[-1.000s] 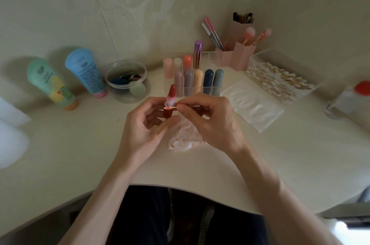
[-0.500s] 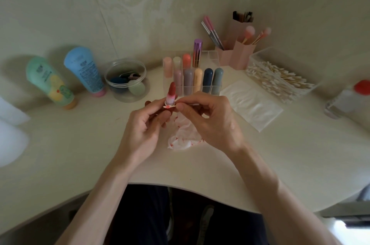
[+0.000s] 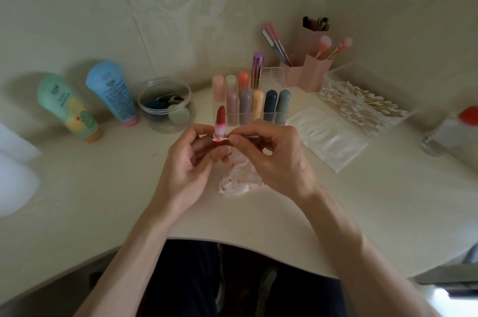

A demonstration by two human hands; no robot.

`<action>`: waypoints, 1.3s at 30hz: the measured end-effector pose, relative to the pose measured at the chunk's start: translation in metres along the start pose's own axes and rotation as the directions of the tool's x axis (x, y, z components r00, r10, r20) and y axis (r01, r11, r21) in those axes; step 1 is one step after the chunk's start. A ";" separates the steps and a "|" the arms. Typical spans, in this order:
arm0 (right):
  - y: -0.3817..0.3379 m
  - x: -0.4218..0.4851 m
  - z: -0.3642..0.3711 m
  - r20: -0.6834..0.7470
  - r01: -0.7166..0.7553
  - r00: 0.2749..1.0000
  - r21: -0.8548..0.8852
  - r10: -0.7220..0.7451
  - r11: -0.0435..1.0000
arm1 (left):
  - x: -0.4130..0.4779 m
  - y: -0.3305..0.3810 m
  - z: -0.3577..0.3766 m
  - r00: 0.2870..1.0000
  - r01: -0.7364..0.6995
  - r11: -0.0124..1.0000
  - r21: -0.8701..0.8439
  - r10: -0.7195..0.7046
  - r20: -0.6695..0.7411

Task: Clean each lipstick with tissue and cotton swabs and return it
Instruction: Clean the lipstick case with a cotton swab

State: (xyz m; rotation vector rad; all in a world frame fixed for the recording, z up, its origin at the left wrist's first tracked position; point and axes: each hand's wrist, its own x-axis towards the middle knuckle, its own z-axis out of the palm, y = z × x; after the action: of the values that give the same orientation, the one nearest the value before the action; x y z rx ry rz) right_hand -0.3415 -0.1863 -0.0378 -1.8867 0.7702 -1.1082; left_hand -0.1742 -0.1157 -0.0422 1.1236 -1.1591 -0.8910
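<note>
Lipstick (image 3: 220, 122), uncapped and upright, sits gripped at its base in the left hand (image 3: 186, 169) above the middle of the desk (image 3: 103, 200), while the right hand (image 3: 279, 161) pinches a cotton swab (image 3: 222, 139), red-stained tip touching the lipstick's collar. Crumpled stained tissue (image 3: 239, 182) lies beneath both hands.

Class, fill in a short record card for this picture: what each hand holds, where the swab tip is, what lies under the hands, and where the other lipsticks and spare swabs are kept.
Left hand: grips the uncapped lipstick upright by its base
Right hand: pinches a cotton swab
Swab tip: stained red, at the lipstick's lower collar
Under the hands: crumpled tissue with red marks
Other lipsticks: capped, standing in a clear rack
Spare swabs: in a clear box right of the rack
</note>
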 end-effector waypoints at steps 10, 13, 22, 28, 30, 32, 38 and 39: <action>0.000 0.001 -0.002 -0.010 0.016 1.000 -0.024 -0.016 1.000 | -0.002 0.002 -0.003 0.996 0.021 0.995 0.095 -0.029 0.082; -0.001 0.001 -0.002 0.005 0.031 1.000 -0.035 -0.031 0.999 | -0.001 0.001 -0.003 1.000 0.011 0.993 0.120 -0.014 0.021; -0.001 0.002 -0.003 -0.010 0.064 0.998 -0.096 -0.065 0.993 | 0.000 0.000 -0.005 1.000 0.012 0.984 0.180 -0.014 0.009; -0.003 0.003 -0.004 -0.018 0.066 0.997 -0.119 -0.069 0.991 | 0.000 -0.001 -0.004 1.000 0.010 0.986 0.166 -0.012 0.012; -0.003 0.003 -0.004 -0.027 0.050 0.998 -0.123 -0.053 0.991 | 0.000 -0.001 -0.005 1.000 0.020 0.987 0.158 -0.022 0.011; -0.003 0.003 -0.004 -0.029 0.039 0.999 -0.132 -0.044 0.991 | 0.000 -0.002 -0.005 1.000 0.026 0.988 0.152 -0.028 0.011; -0.004 0.003 -0.004 -0.034 0.030 0.999 -0.141 -0.035 0.990 | -0.001 -0.002 -0.005 1.000 0.027 0.987 0.160 -0.029 0.008; -0.004 0.003 -0.004 -0.036 0.030 0.999 -0.145 -0.036 0.989 | -0.001 -0.002 -0.005 1.000 0.026 0.986 0.163 -0.028 0.009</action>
State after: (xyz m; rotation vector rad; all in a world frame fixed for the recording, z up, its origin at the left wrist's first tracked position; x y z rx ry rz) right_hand -0.3435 -0.1875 -0.0319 -2.0103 0.8640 -1.1381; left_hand -0.1692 -0.1142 -0.0441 1.2708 -1.2457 -0.8358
